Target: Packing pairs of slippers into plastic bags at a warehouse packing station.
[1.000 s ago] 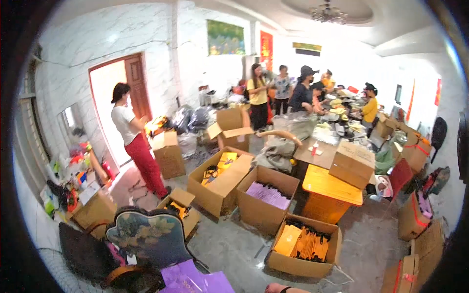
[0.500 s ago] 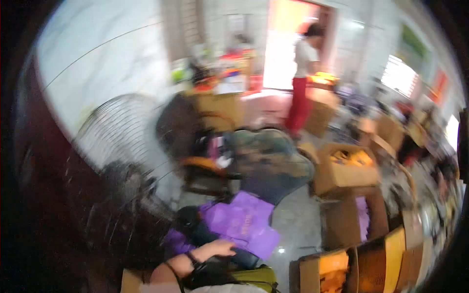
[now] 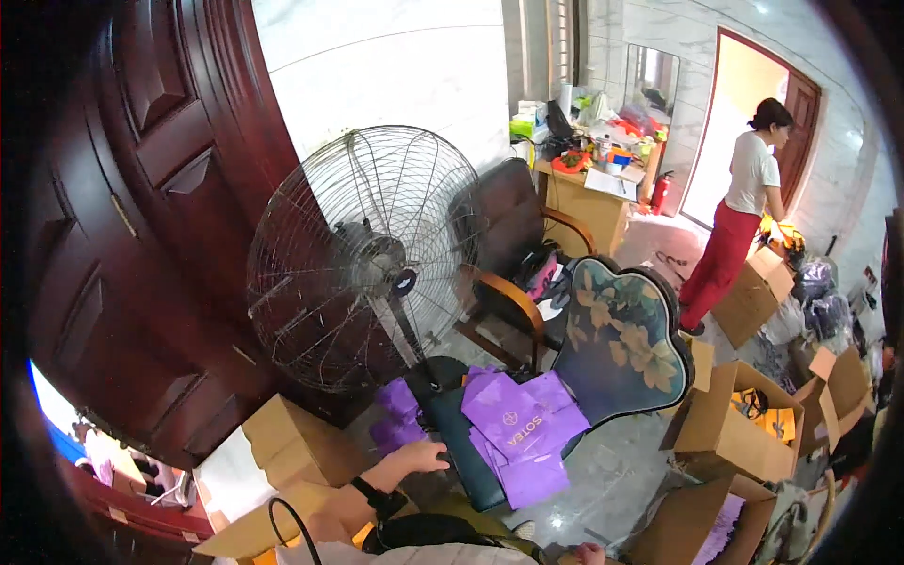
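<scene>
Left: black wire-cage floor fan (image 3: 363,259). Left hand (image 3: 422,458), grip released and empty, just beside flat purple fabric-like pieces (image 3: 523,414), lying loose and unboxed on dark-green padded chair seat (image 3: 476,493). Right hand (image 3: 590,555), cropped at lower edge: grip not determinable. Far right: violet stack (image 3: 723,529) and orange pieces (image 3: 777,422) already inside open brown cardboard cartons (image 3: 676,527).

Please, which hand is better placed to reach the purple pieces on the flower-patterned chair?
Probably the left hand: it is stretched out by the chair's seat, close to the purple pieces. The right hand shows only partly, at the picture's lower edge, farther from them.
</scene>
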{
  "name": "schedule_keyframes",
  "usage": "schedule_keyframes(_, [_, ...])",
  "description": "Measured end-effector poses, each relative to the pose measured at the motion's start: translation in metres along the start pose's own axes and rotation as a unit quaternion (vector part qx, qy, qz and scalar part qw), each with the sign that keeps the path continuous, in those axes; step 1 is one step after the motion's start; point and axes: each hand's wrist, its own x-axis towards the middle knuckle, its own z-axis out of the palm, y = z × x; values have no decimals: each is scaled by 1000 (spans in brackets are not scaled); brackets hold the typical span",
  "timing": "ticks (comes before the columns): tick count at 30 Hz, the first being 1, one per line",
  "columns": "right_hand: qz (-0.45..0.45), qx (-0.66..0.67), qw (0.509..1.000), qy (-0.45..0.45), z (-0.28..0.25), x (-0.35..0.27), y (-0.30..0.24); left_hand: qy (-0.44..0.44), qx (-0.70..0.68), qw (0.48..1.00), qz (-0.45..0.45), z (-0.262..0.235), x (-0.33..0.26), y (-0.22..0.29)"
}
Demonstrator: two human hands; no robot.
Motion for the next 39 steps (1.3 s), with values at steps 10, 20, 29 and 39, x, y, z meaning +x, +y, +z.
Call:
schedule_keyframes(10, [-74, -212, 973, -45, -40, 44, -38, 54, -91, 990, -91, 46, -83, 15])
schedule_keyframes(20, [-116, -362, 919, -104, 18, 47, -109, 119, -143, 967, -174, 77, -109, 19])
schedule_keyframes(29, [-118, -448, 886, -25, -9, 79, -108, 134, -109, 976, -135, 93, -97, -12])
schedule_keyframes(39, [-186, -428, 883, -57, -19, 81, -125, 91, -120, 980, -133, 71, -47, 10])
